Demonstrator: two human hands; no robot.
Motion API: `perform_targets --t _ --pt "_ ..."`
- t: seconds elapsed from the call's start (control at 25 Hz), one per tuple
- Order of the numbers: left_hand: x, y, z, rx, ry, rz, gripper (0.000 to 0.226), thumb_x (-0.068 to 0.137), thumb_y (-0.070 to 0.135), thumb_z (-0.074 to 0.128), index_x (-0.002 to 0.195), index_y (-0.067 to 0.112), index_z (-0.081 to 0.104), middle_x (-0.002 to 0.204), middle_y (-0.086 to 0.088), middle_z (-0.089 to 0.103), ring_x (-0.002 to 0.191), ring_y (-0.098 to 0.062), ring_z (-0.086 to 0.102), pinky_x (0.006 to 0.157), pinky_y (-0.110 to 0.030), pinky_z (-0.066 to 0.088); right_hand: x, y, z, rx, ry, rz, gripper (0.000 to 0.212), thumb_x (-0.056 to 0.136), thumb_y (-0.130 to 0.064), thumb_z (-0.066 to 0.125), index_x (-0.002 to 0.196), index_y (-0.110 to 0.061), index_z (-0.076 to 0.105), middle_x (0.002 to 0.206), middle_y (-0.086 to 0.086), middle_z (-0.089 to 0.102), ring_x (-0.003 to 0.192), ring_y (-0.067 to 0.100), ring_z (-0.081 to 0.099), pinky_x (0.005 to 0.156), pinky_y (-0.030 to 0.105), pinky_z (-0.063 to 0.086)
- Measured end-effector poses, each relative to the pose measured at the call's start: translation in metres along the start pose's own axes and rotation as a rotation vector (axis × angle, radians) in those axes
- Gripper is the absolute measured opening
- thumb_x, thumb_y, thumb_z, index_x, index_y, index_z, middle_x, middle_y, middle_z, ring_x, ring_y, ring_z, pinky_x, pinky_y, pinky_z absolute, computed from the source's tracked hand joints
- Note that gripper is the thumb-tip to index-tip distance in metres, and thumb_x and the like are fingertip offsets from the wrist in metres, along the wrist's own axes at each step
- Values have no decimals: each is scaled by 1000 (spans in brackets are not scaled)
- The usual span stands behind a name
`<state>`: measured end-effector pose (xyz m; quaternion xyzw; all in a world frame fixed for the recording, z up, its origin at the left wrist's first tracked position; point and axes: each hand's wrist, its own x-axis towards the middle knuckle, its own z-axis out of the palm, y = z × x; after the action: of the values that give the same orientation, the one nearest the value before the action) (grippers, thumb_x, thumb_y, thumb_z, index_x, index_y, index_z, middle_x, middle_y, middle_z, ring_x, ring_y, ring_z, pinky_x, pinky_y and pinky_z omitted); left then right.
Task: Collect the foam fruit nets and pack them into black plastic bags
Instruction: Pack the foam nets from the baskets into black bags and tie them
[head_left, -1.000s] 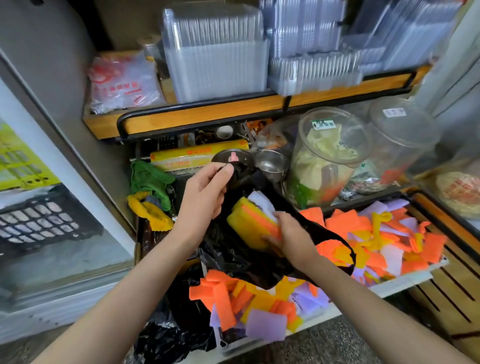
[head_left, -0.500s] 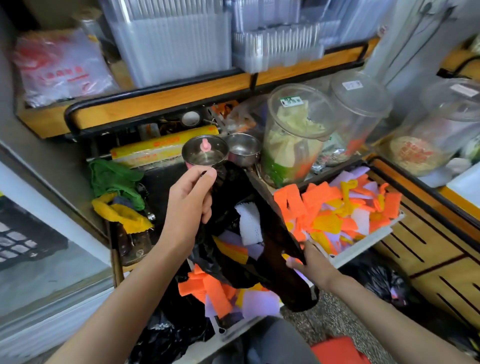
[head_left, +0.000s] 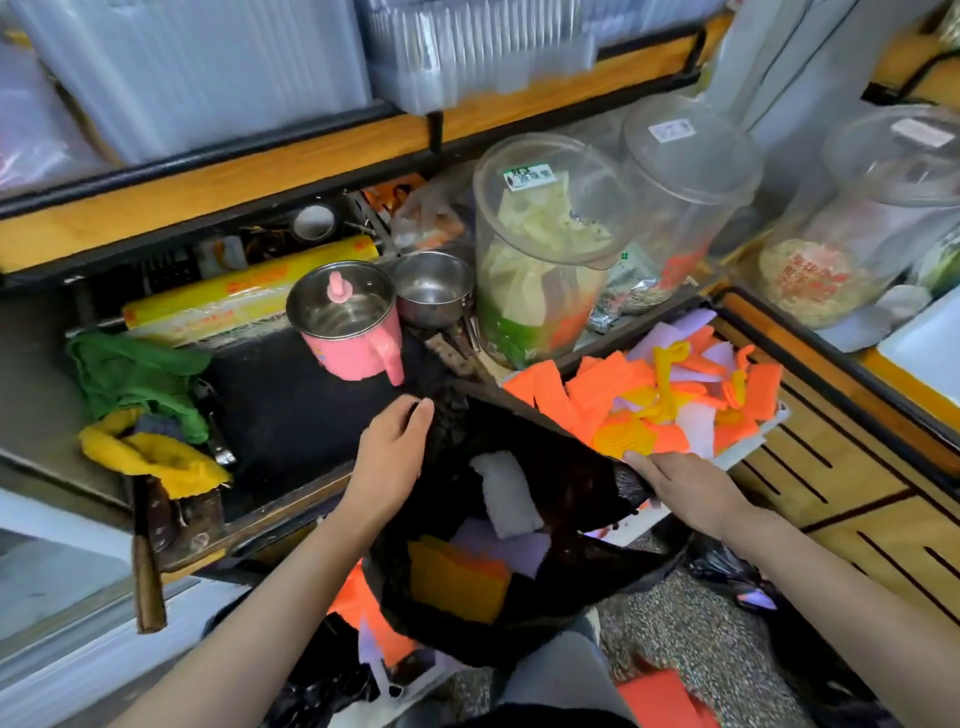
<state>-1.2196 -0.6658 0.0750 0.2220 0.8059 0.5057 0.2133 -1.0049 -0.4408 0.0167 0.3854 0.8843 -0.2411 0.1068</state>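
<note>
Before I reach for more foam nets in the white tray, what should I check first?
1. Black plastic bag mouth open: ok.
2. Left grip holds the left rim: ok.
3. Right grip free to pick: not ok, it holds the right rim.
4. Room above the white, purple and yellow nets inside: ok.
5. Orange, yellow and purple foam nets left in white plastic tray: ok.
6. Bag without holes: cannot tell.

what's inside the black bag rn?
The left hand and right hand hold the black bag open. Inside: a white foam net on purple nets, beside a yellow stack. Whatever lies beneath them is covered.
</note>
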Motion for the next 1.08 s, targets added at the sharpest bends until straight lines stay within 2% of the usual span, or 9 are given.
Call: perform_targets --t 0.08,0.16,0.24,0.36,0.52,0.72,0.84,0.92,1.08 --pt "19 -20 22 33 16 -89 33 99 22 44 66 15 47 53 5 43 55 -15 43 57 -35 34 29 12 -2 -109 10 -3 54 87 -62 18 65 -18 41 67 3 50 81 31 58 73 41 44" --pt "35 -37 43 52 52 -176 32 99 22 44 71 10 51 57 2 46 58 -18 44 62 -37 35 64 21 -3 -110 3 -11 41 96 -49 31 73 -17 45 75 3 52 87 32 57 69 38 42" --pt "46 -49 63 81 93 -253 30 99 23 44 76 6 54 61 -1 49 62 -21 47 64 -38 37 101 23 0 -14 25 -65 25 98 -34 45 101 -11 55 104 11 59 102 32 55 78 38 42" --pt "59 -65 89 87 141 -363 27 98 24 46 77 11 56 66 -2 55 68 -23 51 69 -39 41 155 17 6 26 -18 -226 42 94 -24 54 128 0 45 125 19 49 119 33 46 97 37 34" --pt "66 -76 111 82 195 -455 27 98 22 47 88 -1 56 77 -15 58 68 -19 49 69 -32 36 219 2 20 58 -86 -319 58 90 -24 61 135 1 36 134 21 42 126 35 38 102 36 29" --pt "60 -86 112 12 282 -525 23 98 23 48 87 5 57 75 -2 54 75 -19 49 78 -45 42 274 -16 56 59 -183 -174 93 84 -40 66 142 12 15 144 27 25 134 37 25 109 37 21" --pt "51 -83 106 -31 363 -546 22 98 19 48 77 20 57 65 10 54 66 -14 49 67 -38 38 278 -33 85 79 -144 -88 110 71 -51 74 142 8 14 140 25 28 128 39 32 105 40 29" --pt "45 -82 103 -40 388 -554 25 98 17 47 75 22 56 59 11 53 62 -12 48 64 -35 36 273 -47 98 53 -65 -134 103 68 -48 77 140 0 23 135 20 37 125 36 39 101 42 34" --pt "37 -83 102 -63 415 -578 26 98 19 47 73 21 54 54 8 51 56 -16 49 60 -36 38 268 -59 101 -40 -46 -297 64 80 -36 70 129 -11 39 122 16 55 117 34 49 93 42 39"
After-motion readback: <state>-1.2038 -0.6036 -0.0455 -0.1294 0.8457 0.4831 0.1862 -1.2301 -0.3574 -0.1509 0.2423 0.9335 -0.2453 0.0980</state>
